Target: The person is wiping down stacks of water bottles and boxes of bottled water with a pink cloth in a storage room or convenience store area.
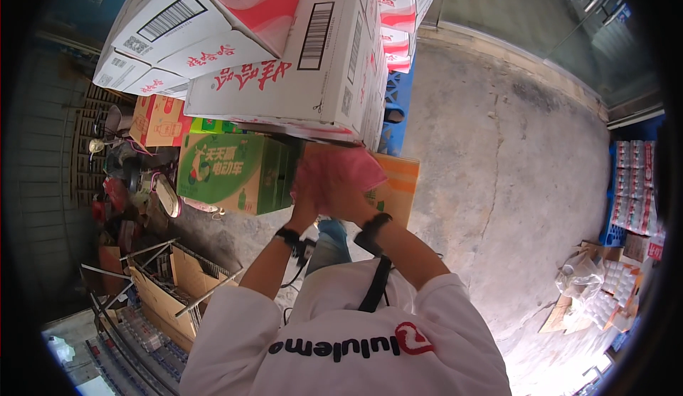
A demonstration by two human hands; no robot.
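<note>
A crumpled pink cloth [348, 168] is bunched between my two hands, in front of the stacked cartons. My left hand [306, 202] grips its left side, close to a green and brown carton [238, 172]. On the other side my right hand [345, 200] holds the cloth, and its fingers are partly hidden in the folds. Just beyond the cloth stands a large white carton [320, 76] with red lettering and a barcode. An orange-brown carton [397, 182] lies to the right of the hands, partly covered by them.
More white and red cartons [398, 12] rise at the back on a blue pallet [398, 115]. At left are a metal frame with opened cardboard [167, 296] and a white shoe [167, 195]. Concrete floor [491, 168] spreads right toward stacked bottle packs [633, 182].
</note>
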